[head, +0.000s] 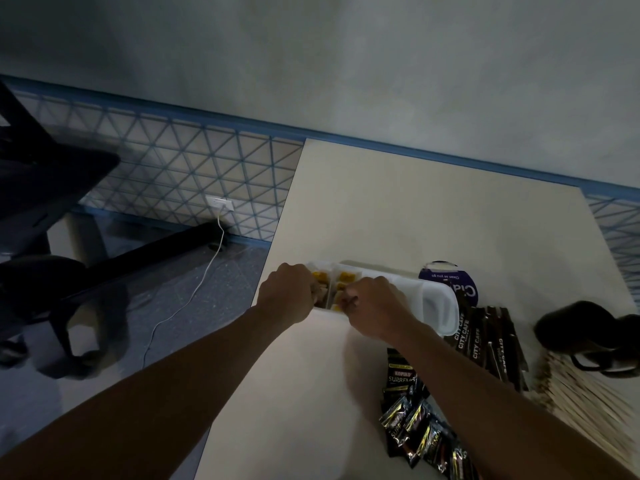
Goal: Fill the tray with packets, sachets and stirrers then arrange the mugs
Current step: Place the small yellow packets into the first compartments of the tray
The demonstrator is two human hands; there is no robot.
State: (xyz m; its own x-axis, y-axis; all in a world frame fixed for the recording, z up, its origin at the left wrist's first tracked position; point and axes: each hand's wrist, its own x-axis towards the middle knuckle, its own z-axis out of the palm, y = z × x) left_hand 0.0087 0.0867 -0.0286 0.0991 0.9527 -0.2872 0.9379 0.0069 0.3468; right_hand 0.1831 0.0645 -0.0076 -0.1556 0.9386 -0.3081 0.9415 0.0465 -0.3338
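Two piles, packets (485,337) and stirrers (581,400), lie near the tray (440,306); right grip (375,310) pinches sachets (343,277), left grip (289,296) unclear.

Arms outstretched, left hand (289,296) and right hand (375,311) close together, fingers curled.

We see the white tray (440,306) lying flat, yellow sachets (343,282) in its two left compartments (side by side). Dark coffee sticks (481,337) lie fanned just right of it, and glossy packets (412,420) heap nearer us. Wooden stirrers (581,396) pile at far right, beside dark, blurred mugs (581,327).
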